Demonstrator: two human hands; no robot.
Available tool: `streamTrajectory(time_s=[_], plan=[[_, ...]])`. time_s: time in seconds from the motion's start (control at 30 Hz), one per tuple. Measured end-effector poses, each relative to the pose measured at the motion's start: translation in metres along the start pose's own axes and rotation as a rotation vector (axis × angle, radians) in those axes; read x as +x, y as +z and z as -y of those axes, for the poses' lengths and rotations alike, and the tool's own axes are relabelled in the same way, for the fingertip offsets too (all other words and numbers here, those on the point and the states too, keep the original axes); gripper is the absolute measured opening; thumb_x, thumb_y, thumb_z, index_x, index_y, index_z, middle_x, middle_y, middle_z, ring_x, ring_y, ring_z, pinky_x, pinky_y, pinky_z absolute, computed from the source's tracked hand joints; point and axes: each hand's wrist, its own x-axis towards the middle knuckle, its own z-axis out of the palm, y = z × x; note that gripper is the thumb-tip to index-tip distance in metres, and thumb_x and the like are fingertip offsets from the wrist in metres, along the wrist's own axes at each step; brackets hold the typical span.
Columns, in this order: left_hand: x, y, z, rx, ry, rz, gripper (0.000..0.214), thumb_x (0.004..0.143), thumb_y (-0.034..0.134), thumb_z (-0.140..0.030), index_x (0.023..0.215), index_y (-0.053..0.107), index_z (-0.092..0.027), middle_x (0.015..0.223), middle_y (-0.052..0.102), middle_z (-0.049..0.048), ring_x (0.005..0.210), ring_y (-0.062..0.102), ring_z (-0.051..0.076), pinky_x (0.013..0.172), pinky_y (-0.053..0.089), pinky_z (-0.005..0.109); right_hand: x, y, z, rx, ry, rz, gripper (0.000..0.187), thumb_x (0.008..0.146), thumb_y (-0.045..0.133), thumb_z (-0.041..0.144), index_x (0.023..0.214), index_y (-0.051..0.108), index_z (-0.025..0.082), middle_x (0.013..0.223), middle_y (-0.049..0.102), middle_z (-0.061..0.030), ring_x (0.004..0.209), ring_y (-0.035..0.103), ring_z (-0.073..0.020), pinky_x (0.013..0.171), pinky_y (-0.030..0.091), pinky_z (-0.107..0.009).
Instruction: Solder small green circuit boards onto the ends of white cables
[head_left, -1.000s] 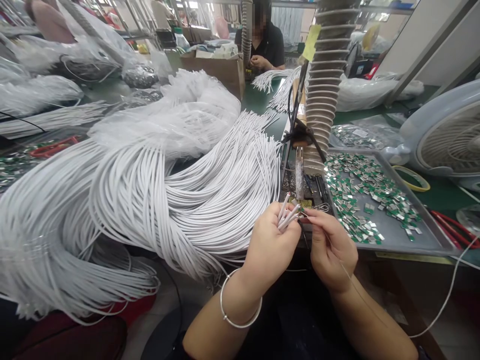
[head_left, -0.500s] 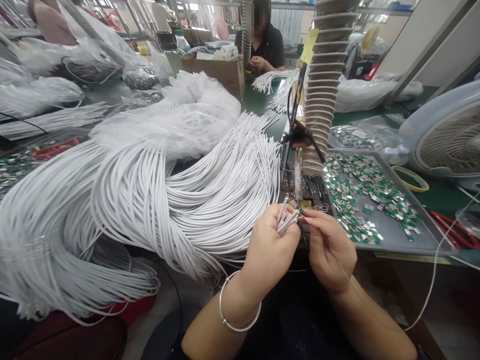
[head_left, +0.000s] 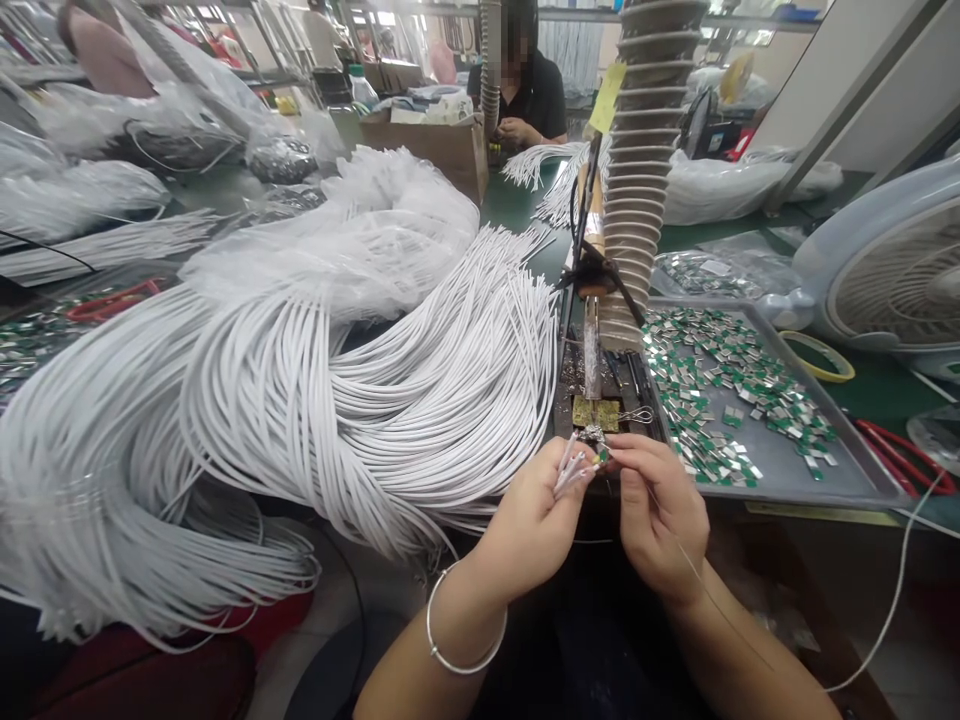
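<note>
My left hand point(head_left: 536, 515) is closed around several white cables point(head_left: 571, 474), their cut ends poking out past the thumb. A small green circuit board point(head_left: 602, 455) shows at the fingertips, between the two hands; which fingers bear it is hard to see. My right hand point(head_left: 664, 510) pinches a thin solder wire point(head_left: 686, 560), which trails over the palm and down past the wrist. Just beyond the fingers stands an upright soldering iron point(head_left: 592, 350), strapped to a holder, with a yellow sponge point(head_left: 598, 413) around its lower end.
A large heap of white cables point(head_left: 420, 400) covers the left side. On the right lie a grey tray point(head_left: 862, 480) of small circuit boards, red-handled pliers point(head_left: 904, 455), a tape roll point(head_left: 817, 357) and a fan point(head_left: 900, 270). A ribbed hose point(head_left: 637, 170) hangs behind the iron. Another person point(head_left: 532, 100) sits opposite.
Both hands have drawn slightly toward me, away from the soldering iron's lower end. More of the yellow sponge now shows. Both hands keep their grip.
</note>
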Motion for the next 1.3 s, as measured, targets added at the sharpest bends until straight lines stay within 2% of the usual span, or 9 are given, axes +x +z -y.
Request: streamTrajectory(time_s=[0.13,0.23,0.37,0.5,0.63,0.77,0.87,1.1,1.3], plan=[[-0.008,-0.005,0.01,-0.084,-0.086,0.061,0.019,0.09,0.043,-0.031,0.085,0.054,-0.017,0.081,0.058,0.0032,0.07,0.053,0.013,0.069,0.044,0.028,-0.003,-0.006,0.001,0.026,-0.041,0.09,0.023,0.082,0.046,0.005,0.098,0.058,0.017,0.088,0.065,-0.0078,0.083,0.064,-0.0166,0.073,0.055,-0.031],[-0.012,-0.008,0.015,-0.154,-0.178,-0.009,0.024,0.091,0.043,-0.036,0.091,0.056,-0.016,0.076,0.058,0.0018,0.066,0.054,0.012,0.068,0.046,0.028,-0.01,-0.014,0.001,0.025,-0.029,0.133,0.023,0.082,0.046,0.004,0.098,0.057,0.017,0.082,0.063,-0.0058,0.077,0.061,-0.015,0.07,0.054,-0.029],[-0.014,-0.011,0.02,-0.228,-0.141,-0.117,0.027,0.091,0.043,-0.037,0.088,0.058,-0.016,0.076,0.06,0.0025,0.077,0.058,0.013,0.078,0.045,0.028,-0.017,-0.026,0.002,0.029,0.044,0.182,0.025,0.083,0.045,0.004,0.102,0.055,0.017,0.068,0.056,0.0004,0.061,0.056,-0.0097,0.058,0.05,-0.022],[-0.014,-0.01,0.026,-0.393,-0.161,-0.164,0.026,0.091,0.045,-0.039,0.086,0.059,-0.017,0.053,0.04,-0.0068,0.048,0.035,0.006,0.052,0.033,0.021,-0.019,-0.03,0.006,0.041,0.071,0.191,0.026,0.084,0.044,0.003,0.102,0.055,0.018,0.072,0.058,-0.0005,0.066,0.058,-0.0101,0.061,0.051,-0.021],[-0.016,-0.006,0.022,-0.538,-0.157,-0.185,0.027,0.088,0.05,-0.041,0.085,0.059,-0.015,0.05,0.03,-0.0091,0.044,0.023,0.005,0.045,0.022,0.021,-0.022,-0.015,0.013,0.132,0.065,0.281,0.027,0.085,0.042,0.005,0.104,0.055,0.018,0.082,0.062,-0.0044,0.072,0.062,-0.012,0.065,0.054,-0.023],[-0.018,-0.008,0.013,-0.555,-0.133,-0.227,0.022,0.085,0.056,-0.037,0.083,0.057,-0.015,0.05,0.034,-0.0088,0.044,0.026,0.004,0.047,0.026,0.021,-0.031,0.01,0.018,0.241,0.102,0.485,0.025,0.086,0.042,0.009,0.107,0.054,0.017,0.094,0.064,-0.0087,0.088,0.063,-0.0156,0.078,0.055,-0.028],[-0.019,-0.009,0.012,-0.556,-0.139,-0.244,0.02,0.084,0.058,-0.036,0.083,0.056,-0.016,0.049,0.034,-0.009,0.044,0.027,0.005,0.047,0.026,0.02,-0.035,0.022,0.018,0.301,0.163,0.579,0.017,0.087,0.042,0.012,0.097,0.055,0.018,0.087,0.063,-0.0062,0.08,0.062,-0.0142,0.075,0.055,-0.027],[-0.021,-0.009,0.012,-0.422,-0.083,-0.311,0.024,0.089,0.048,-0.038,0.083,0.056,-0.017,0.07,0.057,0.0003,0.061,0.053,0.01,0.062,0.044,0.025,-0.027,0.004,0.016,0.235,0.152,0.472,0.013,0.087,0.044,0.012,0.088,0.055,0.018,0.075,0.058,-0.0024,0.065,0.055,-0.0107,0.061,0.05,-0.022],[-0.023,-0.007,0.011,-0.308,-0.126,-0.255,0.029,0.089,0.046,-0.042,0.082,0.058,-0.017,0.073,0.054,0.0002,0.05,0.038,0.006,0.048,0.033,0.021,-0.018,-0.018,0.017,0.181,0.095,0.388,0.017,0.088,0.043,0.012,0.095,0.057,0.018,0.079,0.059,-0.0041,0.07,0.057,-0.0125,0.062,0.05,-0.024]])
